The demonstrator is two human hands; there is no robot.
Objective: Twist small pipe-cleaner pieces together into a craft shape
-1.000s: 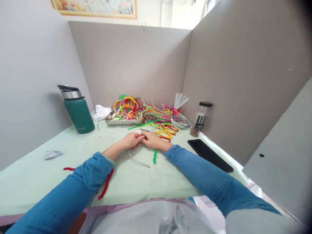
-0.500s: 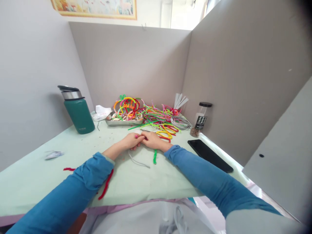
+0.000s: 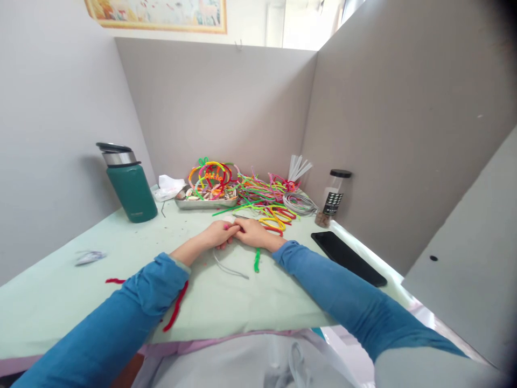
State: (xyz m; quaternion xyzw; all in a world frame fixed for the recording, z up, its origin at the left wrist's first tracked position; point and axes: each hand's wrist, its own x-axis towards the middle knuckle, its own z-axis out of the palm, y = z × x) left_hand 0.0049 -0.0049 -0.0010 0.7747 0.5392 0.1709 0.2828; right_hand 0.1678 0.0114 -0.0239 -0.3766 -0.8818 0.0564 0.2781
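My left hand (image 3: 219, 235) and my right hand (image 3: 251, 233) meet over the middle of the table, fingertips pressed together. Both are closed; what lies between the fingers is too small and covered to make out, though a pink spot shows at the left fingers. A thin grey cord (image 3: 230, 271) runs from below my left hand and lies in a bend on the cloth. From under my right wrist pokes a short green pipe cleaner (image 3: 257, 261). Red pipe cleaner (image 3: 176, 306) shows beside my left forearm, partly covered by the sleeve.
Behind my hands are a metal tray (image 3: 205, 204) of small pieces, a pile of coloured pipe cleaners (image 3: 264, 188) and a grey coil (image 3: 299, 203). A green bottle (image 3: 132, 191) stands left; a clear jar (image 3: 332, 199) and a black phone (image 3: 348, 258) are right. Grey partitions enclose the table.
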